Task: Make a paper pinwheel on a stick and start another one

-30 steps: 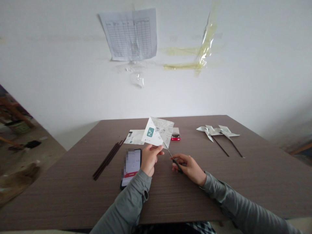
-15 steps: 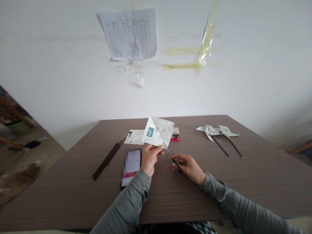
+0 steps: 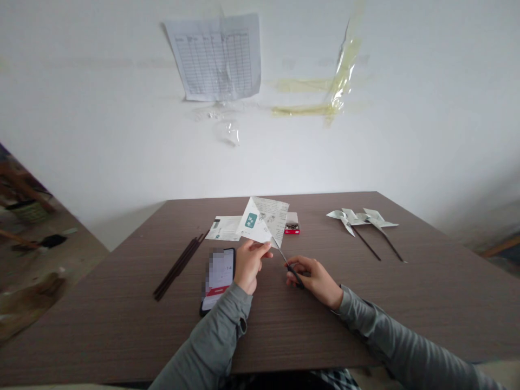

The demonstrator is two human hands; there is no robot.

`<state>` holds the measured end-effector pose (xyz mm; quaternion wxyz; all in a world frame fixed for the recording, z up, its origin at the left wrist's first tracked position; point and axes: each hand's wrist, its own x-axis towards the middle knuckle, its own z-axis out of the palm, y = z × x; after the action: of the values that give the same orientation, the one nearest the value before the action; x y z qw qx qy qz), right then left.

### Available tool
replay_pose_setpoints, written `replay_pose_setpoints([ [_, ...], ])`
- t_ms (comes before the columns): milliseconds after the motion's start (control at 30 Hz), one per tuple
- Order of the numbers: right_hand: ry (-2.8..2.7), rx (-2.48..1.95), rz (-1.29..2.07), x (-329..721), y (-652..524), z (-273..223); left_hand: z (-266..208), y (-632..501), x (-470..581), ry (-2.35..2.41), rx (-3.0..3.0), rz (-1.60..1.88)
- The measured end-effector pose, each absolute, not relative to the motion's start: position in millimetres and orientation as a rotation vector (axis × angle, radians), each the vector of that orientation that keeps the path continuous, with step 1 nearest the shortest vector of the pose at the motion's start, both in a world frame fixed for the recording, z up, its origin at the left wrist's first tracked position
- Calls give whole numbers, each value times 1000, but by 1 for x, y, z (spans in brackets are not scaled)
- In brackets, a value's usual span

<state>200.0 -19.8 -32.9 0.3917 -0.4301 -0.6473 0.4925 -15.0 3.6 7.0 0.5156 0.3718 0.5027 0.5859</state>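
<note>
My left hand (image 3: 251, 264) pinches the lower edge of a sheet of paper (image 3: 274, 216), white with a green logo on one part and fine print on the other. A diagonal line divides these two parts. My right hand (image 3: 312, 277) is closed around the dark handles of a pair of scissors (image 3: 295, 275). The blades point up and left and meet the paper's lower edge near my left fingers. How far the blades are apart is too small to tell. Both hands are above the table, the paper tilted up toward me.
A phone (image 3: 220, 276) lies left of my left hand, beside several dark sticks (image 3: 179, 266). Behind are a flat printed paper (image 3: 223, 228) and a small red box (image 3: 292, 229) with small items. Two paper pinwheels (image 3: 346, 218) (image 3: 379, 218) on sticks lie right on the brown table (image 3: 426, 303).
The top of the paper has tilted slightly down and toward the right. Both hands stay nearly where they were, the scissors still at the paper's lower edge.
</note>
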Motion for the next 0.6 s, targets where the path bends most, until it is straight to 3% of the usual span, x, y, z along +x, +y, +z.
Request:
replay_pose_setpoints([
  [600, -1635, -1125, 1206, 198, -22, -29, 7, 3, -13, 1175, 890, 1365],
])
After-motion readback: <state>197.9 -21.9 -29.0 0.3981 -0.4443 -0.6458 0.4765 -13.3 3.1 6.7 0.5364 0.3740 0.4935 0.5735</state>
